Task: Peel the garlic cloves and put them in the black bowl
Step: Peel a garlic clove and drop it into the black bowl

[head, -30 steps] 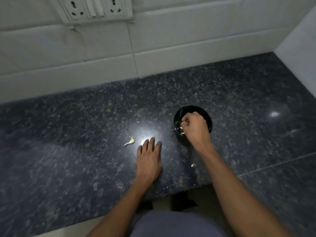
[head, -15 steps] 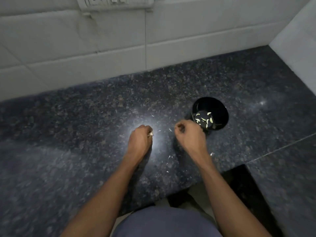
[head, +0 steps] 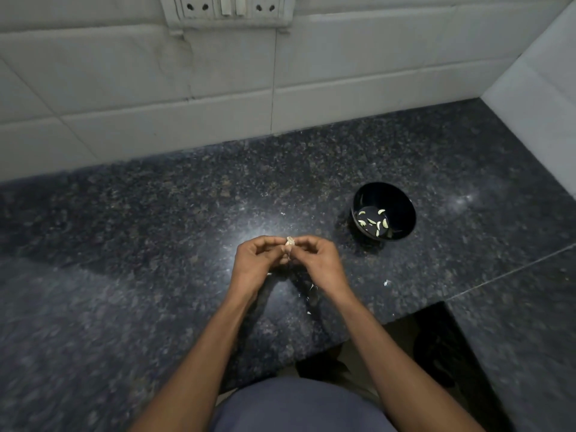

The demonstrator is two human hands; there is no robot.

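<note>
- Both hands are up just above the counter (head: 156, 244) in the middle of the frame, meeting fingertip to fingertip. The left hand (head: 254, 263) and the right hand (head: 321, 265) each have their fingers curled in, pinching the same garlic clove (head: 290, 242) from opposite sides.
- My guess is it's held that way so one grip keeps the clove steady while the other one's nails work the skin off.
- The clove sits right at the top of the two grips, poking out between the fingertips. Only its pale papery tip shows, the rest is hidden behind the fingers, so I can't tell how much skin is still on.
- The black bowl (head: 402, 198) is to the right and a bit higher in the frame, near the hands but not touching. There's a small bunch of peeled cloves (head: 375, 222) in the bottom already. Probably parked there so the right hand can drop stuff in easily.
- Small white skin bits (head: 386, 282) lie on the counter below and right of the hands.
</note>
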